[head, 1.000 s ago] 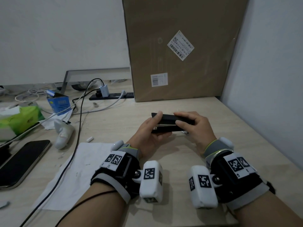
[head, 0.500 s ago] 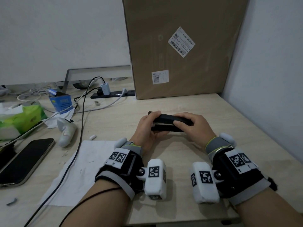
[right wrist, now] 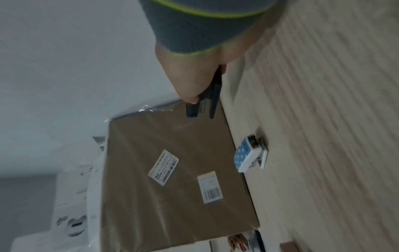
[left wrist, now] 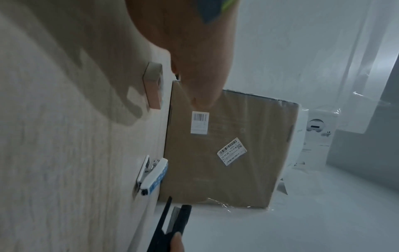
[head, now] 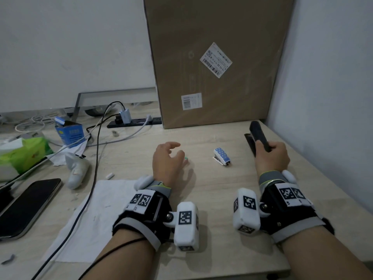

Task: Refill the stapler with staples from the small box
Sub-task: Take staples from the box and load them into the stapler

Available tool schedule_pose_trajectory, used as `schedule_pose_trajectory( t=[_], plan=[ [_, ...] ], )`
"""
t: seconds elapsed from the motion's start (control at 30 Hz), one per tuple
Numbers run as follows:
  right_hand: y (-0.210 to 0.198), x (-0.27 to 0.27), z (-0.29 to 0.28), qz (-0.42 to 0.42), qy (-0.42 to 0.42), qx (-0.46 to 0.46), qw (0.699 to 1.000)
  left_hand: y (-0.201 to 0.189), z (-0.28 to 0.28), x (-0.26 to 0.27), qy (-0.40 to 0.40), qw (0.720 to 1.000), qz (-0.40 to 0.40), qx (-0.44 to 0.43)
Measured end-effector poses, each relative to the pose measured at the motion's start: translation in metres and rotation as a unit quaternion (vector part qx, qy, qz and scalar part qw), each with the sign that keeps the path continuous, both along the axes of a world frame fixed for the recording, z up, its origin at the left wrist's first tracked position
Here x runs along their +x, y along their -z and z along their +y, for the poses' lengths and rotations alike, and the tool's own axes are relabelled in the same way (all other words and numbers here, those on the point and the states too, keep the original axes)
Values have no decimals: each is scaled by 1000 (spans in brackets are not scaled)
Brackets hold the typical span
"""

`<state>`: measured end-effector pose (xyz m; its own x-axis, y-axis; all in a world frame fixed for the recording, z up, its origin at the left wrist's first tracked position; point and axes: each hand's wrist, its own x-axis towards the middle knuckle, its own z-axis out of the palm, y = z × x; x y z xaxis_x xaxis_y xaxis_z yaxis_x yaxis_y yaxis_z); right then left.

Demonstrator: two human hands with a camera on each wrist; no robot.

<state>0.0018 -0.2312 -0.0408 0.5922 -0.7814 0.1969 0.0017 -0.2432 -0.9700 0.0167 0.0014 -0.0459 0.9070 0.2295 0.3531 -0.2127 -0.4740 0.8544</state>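
Observation:
My right hand grips the black stapler near the table's right edge, and its top arm stands splayed off the base. The wrist views show the same splayed black stapler. My left hand hovers at mid-table with loosely curled fingers and holds nothing. Just under it lies a small box, of which only a green corner peeks out in the head view. A small blue-and-white dotted stapler lies between the hands.
A tall cardboard box leans at the back and a wall closes the right side. To the left are a paper sheet, a phone, cables, a power strip, a blue carton and a green tissue pack.
Both hands held the black stapler at mid-table. The left hand has let go and moved left over the small box. The right hand has carried the stapler to the right.

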Motion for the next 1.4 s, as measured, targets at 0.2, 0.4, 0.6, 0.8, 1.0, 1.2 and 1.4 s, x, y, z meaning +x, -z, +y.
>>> schedule_pose_trajectory(
  t=[0.2, 0.4, 0.6, 0.8, 1.0, 1.2, 1.4],
  plan=[
    [14, 15, -15, 89, -3, -27, 996, 12, 1, 4, 63, 982, 94, 150],
    [17, 17, -16, 129, -10, -47, 991, 6, 2, -1, 65, 982, 73, 161],
    [2, 3, -1, -102, -82, -206, 970, -1, 10, -6, 114, 979, 133, 100],
    [8, -4, 26, 29, -373, -282, 884, -7, 30, -3, 172, 956, 181, 155],
    [12, -1, 23, 108, -418, -319, 843, -1, 27, 3, 163, 967, 116, 160],
    [14, 4, 21, 159, -405, -356, 827, 3, 3, 11, 178, 968, 85, 155],
    [16, 6, 26, 150, -416, -355, 824, 8, -9, 22, 173, 970, 89, 149]
  ],
)
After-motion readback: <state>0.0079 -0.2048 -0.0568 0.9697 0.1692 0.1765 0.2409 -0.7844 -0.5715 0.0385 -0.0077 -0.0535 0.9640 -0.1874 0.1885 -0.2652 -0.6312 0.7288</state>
